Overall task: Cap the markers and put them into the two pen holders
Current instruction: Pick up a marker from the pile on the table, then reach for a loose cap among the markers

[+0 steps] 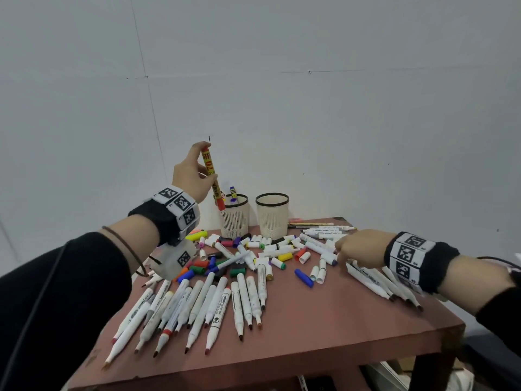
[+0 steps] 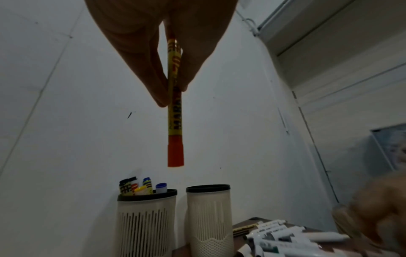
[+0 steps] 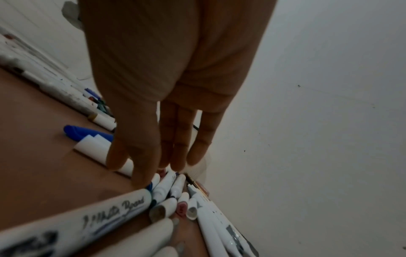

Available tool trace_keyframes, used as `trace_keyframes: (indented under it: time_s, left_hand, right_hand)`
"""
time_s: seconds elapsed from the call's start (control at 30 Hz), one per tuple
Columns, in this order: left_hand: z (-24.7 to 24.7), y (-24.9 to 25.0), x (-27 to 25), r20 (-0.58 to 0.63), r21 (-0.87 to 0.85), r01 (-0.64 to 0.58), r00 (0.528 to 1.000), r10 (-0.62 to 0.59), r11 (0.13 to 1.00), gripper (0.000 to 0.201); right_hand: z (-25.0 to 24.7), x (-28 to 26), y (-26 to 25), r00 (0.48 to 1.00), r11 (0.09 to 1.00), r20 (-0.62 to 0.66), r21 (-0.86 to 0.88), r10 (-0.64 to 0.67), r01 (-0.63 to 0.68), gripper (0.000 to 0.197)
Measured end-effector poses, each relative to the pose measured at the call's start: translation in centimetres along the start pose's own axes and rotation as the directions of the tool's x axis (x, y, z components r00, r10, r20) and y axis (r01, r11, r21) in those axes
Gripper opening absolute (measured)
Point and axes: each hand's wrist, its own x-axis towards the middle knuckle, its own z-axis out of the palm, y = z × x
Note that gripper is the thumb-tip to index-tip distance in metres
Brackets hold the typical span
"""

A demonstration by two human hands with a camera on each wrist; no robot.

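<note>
My left hand (image 1: 194, 176) pinches a yellow marker with a red cap (image 1: 212, 179) (image 2: 175, 111), cap down, above the left pen holder (image 1: 234, 217) (image 2: 146, 224), which has several capped markers in it. The right pen holder (image 1: 272, 215) (image 2: 208, 217) stands beside it with nothing showing above its rim. My right hand (image 1: 353, 248) (image 3: 153, 156) reaches low over white markers (image 3: 167, 184) at the table's right side, fingers straight and loosely spread, holding nothing. Many uncapped white markers (image 1: 214, 303) and loose coloured caps (image 1: 253, 249) cover the brown table (image 1: 324, 328).
A blue cap (image 1: 304, 277) (image 3: 85, 132) lies alone to the left of my right hand. More white markers (image 1: 327, 230) lie behind the right holder near the back edge. The wall (image 1: 282, 80) stands close behind the table. The table's front strip is bare wood.
</note>
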Motion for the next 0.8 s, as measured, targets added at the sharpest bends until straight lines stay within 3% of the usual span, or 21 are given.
trace_keyframes:
  time_s: [0.2, 0.37, 0.53, 0.8]
  left_hand:
    - [2.8, -1.8, 2.7, -0.121, -0.093, 0.078, 0.989, -0.089, 0.993, 0.053]
    - [4.9, -3.0, 4.0, -0.159, -0.055, 0.090, 0.982, -0.098, 0.994, 0.051]
    - [6.3, -5.0, 4.6, -0.122, -0.023, 0.109, 0.986, -0.111, 0.994, 0.050]
    - [7.5, -6.4, 5.2, -0.096, -0.035, 0.125, 0.987, -0.128, 0.992, 0.050]
  right_hand:
    - [0.2, 1.7, 0.4, 0.994, 0.989, 0.037, -0.099, -0.103, 0.106, 0.039]
    - [0.3, 3.2, 0.8, 0.984, 0.975, 0.065, -0.139, -0.168, 0.175, 0.040]
    - [1.1, 3.9, 2.0, 0.984, 0.982, 0.033, -0.073, -0.174, 0.176, 0.026]
    - [1.5, 4.5, 2.3, 0.985, 0.983, 0.059, 0.101, -0.160, 0.154, 0.026]
